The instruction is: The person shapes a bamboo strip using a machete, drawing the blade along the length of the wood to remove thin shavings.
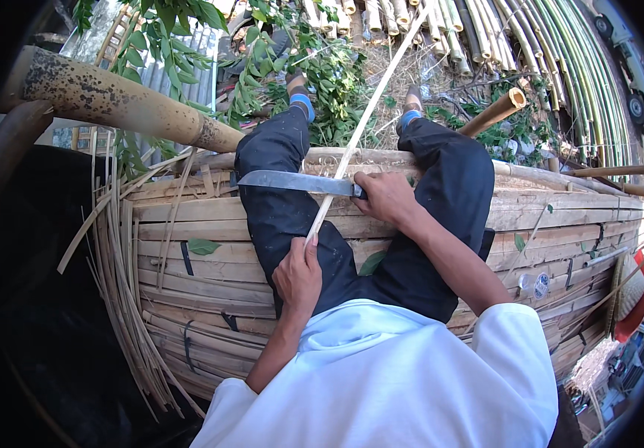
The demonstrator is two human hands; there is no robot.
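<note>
My left hand is closed round the near end of a long, pale bamboo strip, which runs up and away between my legs. In my right hand is the dark handle of a large knife. Its broad grey blade points left, lying across the strip a short way beyond my left hand, above my left thigh. Whether the edge bites into the strip I cannot tell. My right fingers wrap the handle and partly hide it.
I sit on a slatted bamboo platform. Thin split strips hang over its left side. A thick bamboo pole juts in at upper left, near leafy branches. Bamboo poles lie beyond; a straw hat is at right.
</note>
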